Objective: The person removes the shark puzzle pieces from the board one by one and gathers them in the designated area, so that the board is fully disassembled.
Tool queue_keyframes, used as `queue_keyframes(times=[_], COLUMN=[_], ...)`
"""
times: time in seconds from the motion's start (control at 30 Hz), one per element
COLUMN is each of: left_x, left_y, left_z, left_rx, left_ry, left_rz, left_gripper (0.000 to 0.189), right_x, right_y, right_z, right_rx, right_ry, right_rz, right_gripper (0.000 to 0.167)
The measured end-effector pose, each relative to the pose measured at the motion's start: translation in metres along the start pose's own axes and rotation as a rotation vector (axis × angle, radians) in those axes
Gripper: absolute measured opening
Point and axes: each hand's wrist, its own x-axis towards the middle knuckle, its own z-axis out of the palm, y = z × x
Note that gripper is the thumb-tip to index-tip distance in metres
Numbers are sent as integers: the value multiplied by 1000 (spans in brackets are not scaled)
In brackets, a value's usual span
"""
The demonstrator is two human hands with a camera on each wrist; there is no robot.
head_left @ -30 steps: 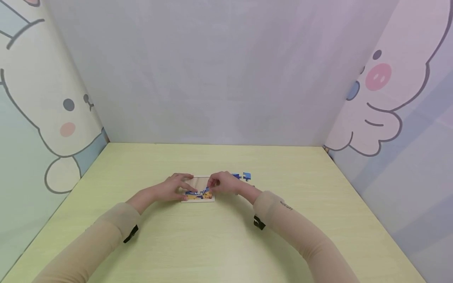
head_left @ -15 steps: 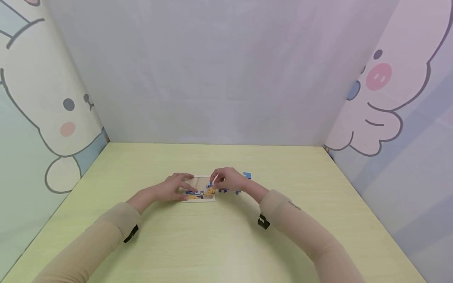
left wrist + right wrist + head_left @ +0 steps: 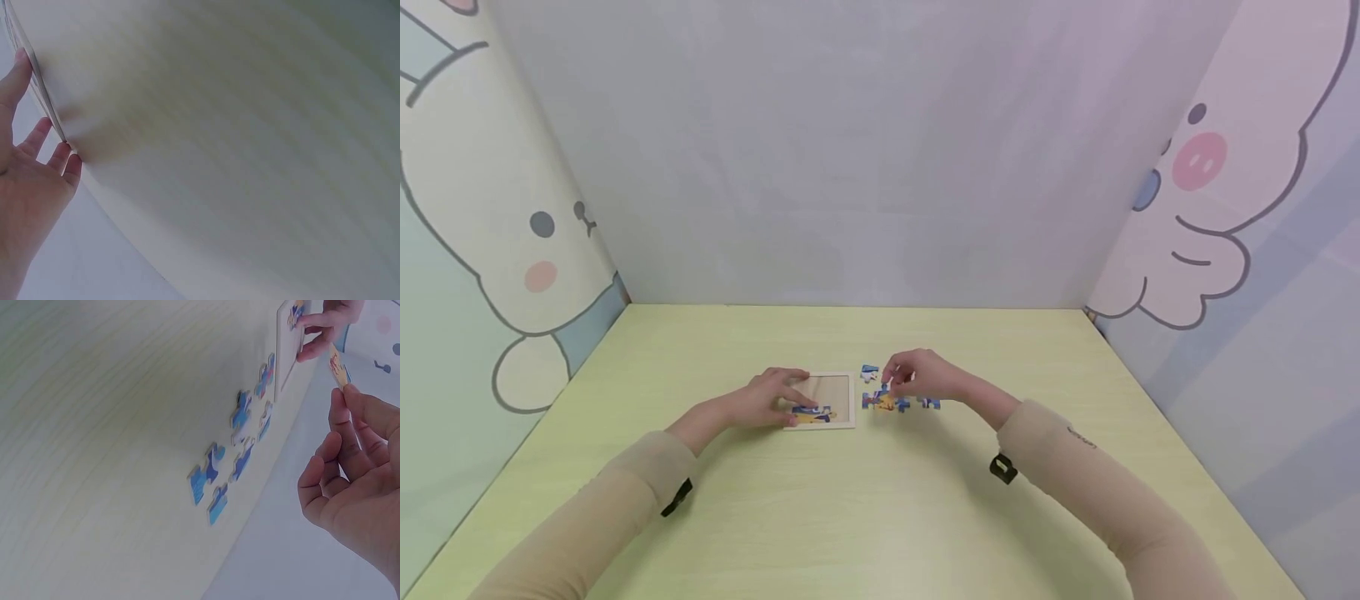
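A small wooden puzzle tray (image 3: pixel 835 390) lies on the table with joined blue and yellow pieces (image 3: pixel 812 414) along its near side. My left hand (image 3: pixel 767 398) rests over the tray's left part, fingers spread and touching it. Just right of the tray, my right hand (image 3: pixel 925 375) holds a yellow and blue jigsaw piece (image 3: pixel 886 402) above the loose pieces. In the right wrist view, the thumb and index finger pinch this jigsaw piece (image 3: pixel 338 367) by its end, off the table. The left wrist view shows the left hand (image 3: pixel 37 169) at the tray's edge.
Several loose jigsaw pieces (image 3: pixel 242 415) lie to the tray's right, one of them a blue and white piece (image 3: pixel 869 372) near its far corner. The pale yellow table (image 3: pixel 880 517) meets a grey wall (image 3: pixel 850 167) at the back. Cartoon-printed panels (image 3: pixel 1202 208) flank it.
My right hand has moved right, from over the tray to over the loose pieces, carrying the yellow and blue jigsaw piece out of the tray. The left hand has stayed in place.
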Motion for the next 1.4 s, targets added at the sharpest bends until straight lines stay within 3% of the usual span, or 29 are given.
queue_keyframes(times=[0.3, 0.57, 0.93, 1.4], left_x=[0, 2, 1, 0], left_y=[-1, 1, 1, 0], left_z=[0, -1, 0, 3], left_rx=[-3, -8, 0, -17], left_ry=[-1, -5, -5, -4], left_rz=[1, -14, -9, 0], left_gripper=[33, 34, 35, 35], right_x=[-34, -54, -58, -58], right_y=[9, 28, 55, 65], right_z=[-17, -14, -2, 5], right_rx=[10, 24, -5, -41], right_ry=[-1, -22, -13, -13], right_rz=[-22, 14, 52, 61], right_gripper=[10, 11, 9, 8])
